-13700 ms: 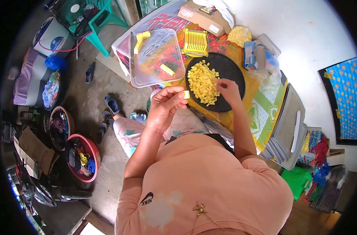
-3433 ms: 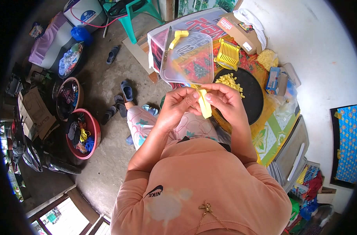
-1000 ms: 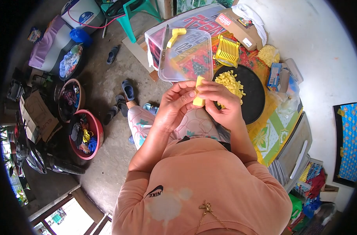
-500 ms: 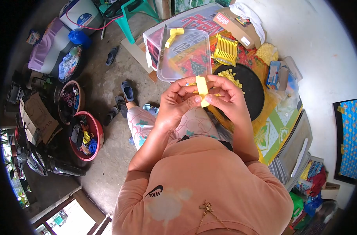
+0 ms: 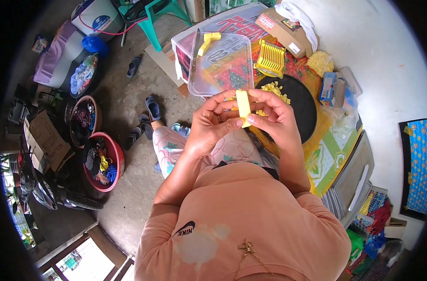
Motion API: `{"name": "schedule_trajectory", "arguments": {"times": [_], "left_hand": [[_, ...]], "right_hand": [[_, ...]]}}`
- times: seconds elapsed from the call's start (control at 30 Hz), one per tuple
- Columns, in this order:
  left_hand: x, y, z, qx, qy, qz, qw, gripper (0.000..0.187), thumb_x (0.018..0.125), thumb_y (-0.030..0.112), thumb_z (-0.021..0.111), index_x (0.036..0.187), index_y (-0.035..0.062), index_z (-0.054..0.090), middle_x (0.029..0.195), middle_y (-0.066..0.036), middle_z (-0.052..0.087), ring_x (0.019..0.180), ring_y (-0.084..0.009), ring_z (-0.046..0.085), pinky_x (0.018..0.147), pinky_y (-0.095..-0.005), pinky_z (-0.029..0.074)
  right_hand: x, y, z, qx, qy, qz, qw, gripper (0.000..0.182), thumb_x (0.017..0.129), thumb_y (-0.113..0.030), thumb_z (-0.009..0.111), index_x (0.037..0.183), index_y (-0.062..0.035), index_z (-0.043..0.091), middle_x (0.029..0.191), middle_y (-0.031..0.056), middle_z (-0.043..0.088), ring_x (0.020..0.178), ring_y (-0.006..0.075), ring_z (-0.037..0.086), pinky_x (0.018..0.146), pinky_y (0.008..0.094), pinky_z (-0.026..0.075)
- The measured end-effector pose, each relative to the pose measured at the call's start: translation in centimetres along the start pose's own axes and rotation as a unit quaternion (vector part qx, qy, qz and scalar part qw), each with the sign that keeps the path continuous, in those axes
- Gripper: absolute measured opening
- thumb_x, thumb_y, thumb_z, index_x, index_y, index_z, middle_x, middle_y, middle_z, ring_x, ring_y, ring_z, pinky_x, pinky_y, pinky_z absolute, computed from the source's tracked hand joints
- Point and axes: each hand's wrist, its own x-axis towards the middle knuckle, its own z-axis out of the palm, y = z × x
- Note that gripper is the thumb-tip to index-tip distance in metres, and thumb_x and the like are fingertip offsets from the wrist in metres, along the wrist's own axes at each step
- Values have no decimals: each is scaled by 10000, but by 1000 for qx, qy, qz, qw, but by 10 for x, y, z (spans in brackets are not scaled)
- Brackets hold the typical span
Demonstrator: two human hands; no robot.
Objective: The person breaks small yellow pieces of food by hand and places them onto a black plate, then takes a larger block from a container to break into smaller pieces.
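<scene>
Between my left hand (image 5: 215, 115) and my right hand (image 5: 275, 115) a pale yellow bar-shaped block (image 5: 243, 104) stands nearly upright. The fingers of both hands are closed on it, thumbs at its lower end and fingertips near the top. Just beyond my hands, a round black tray (image 5: 301, 110) carries small yellow cut pieces (image 5: 275, 90), partly hidden by my right hand. A clear plastic lid (image 5: 222, 63) lies to the left, bearing a bent yellow strip (image 5: 207, 43) and a knife (image 5: 196, 44). A yellow slicer with parallel slats (image 5: 270, 58) lies beyond the tray.
A bag of yellow pieces (image 5: 320, 63), a blue box (image 5: 329, 89) and a cardboard box (image 5: 288, 35) stand along the table's right and far side. On the floor at left are a red tub of clothes (image 5: 119, 161), slippers (image 5: 152, 108) and a green chair (image 5: 152, 23).
The yellow block has shifted very slightly to the right and tilted a little in my fingers. Both hands keep their hold, and the things on the table stay put.
</scene>
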Motion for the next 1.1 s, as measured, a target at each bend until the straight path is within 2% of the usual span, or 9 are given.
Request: {"name": "schedule_trajectory", "arguments": {"times": [0.23,0.33,0.73,0.83,1.1], "left_hand": [[-1,-1,-2,-6,0,-8,1000,568,767,-119,642,1286,-4,441,1173,-167,579,1017,-248,607,863,-352,519],[-1,-1,-3,-3,-10,-4,1000,565,796,-124,613,1311,14,424,1158,-161,588,1024,-230,607,856,-316,519],[-1,-1,-1,2,0,-12,1000,560,795,-118,620,1306,10,429,1146,-151,593,1021,-231,610,845,-304,517],[-1,0,0,9,13,-13,1000,560,769,-111,646,1280,-4,447,1163,-154,587,1004,-232,610,841,-334,525],[-1,0,1,22,17,-23,999,561,772,-110,644,1285,-8,441,1156,-155,593,998,-229,613,837,-325,524]], "right_hand": [[1,1,-1,15,-6,15,1000,485,792,50,660,1243,1,490,1094,68,571,989,142,574,802,269,529],[0,1,-1,18,-7,17,1000,485,792,48,661,1244,3,490,1095,69,572,988,141,575,800,266,526],[0,-1,-2,8,-14,11,1000,481,796,51,654,1245,4,490,1100,83,579,984,149,578,794,275,528],[-1,-1,0,9,-12,12,1000,483,796,55,650,1248,0,490,1099,87,580,979,149,579,790,277,532],[-1,0,-3,19,-14,20,1000,491,787,63,649,1247,7,487,1108,90,575,978,145,576,785,274,535]]}}
